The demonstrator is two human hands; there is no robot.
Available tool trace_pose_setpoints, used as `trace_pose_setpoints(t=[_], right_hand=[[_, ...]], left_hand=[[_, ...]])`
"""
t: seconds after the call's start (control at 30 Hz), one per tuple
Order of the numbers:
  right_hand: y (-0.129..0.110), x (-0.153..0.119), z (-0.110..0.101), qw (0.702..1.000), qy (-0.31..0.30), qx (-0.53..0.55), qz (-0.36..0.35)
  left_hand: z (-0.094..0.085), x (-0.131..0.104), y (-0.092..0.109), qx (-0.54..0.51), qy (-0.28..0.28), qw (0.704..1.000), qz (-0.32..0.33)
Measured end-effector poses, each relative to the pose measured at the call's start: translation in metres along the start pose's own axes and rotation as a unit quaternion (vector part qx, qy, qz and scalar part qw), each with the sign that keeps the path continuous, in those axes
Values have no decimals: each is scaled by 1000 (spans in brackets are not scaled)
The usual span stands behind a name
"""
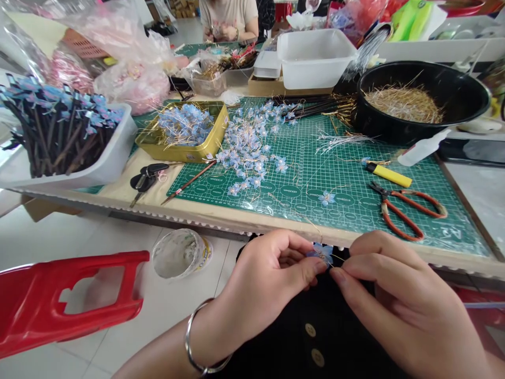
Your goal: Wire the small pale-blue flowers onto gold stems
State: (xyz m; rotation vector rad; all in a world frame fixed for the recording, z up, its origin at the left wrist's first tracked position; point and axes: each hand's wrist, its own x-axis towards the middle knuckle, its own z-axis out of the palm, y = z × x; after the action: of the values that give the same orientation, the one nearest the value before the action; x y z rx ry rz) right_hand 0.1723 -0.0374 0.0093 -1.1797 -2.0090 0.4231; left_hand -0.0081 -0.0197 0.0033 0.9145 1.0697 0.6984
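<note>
A translucent blue flower (322,253) with thin gold wires is pinched between the thumb and fingers of my left hand (272,273), just off the table's front edge. My right hand (402,295) is closed, its thumb and forefinger pinching a thin gold wire (337,258) that runs from the flower. Another wire end sticks up above the flower. On the green cutting mat (300,152) a similar single flower (326,197) lies just beyond my hands. Further left on the mat is a heap of blue flowers (248,137) with wires.
Orange-handled pliers (406,205), a yellow lighter (390,175) and a white bottle (424,147) lie at right. A black basin (366,105) holds wire. At left are a gold tin (169,152), scissors (145,176) and a white tub (128,131). A red stool (134,295) stands below; another person (229,18) sits opposite.
</note>
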Motion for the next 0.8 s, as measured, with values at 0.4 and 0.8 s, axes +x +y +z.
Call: trace_pose_setpoints(t=[0.4,0.8], right_hand=[[7,0,2,998,-2,23,62],[3,0,1,998,-2,-43,51]], left_hand=[[0,-5,-6,227,49,957,172],[4,-8,-10,334,97,890,297]])
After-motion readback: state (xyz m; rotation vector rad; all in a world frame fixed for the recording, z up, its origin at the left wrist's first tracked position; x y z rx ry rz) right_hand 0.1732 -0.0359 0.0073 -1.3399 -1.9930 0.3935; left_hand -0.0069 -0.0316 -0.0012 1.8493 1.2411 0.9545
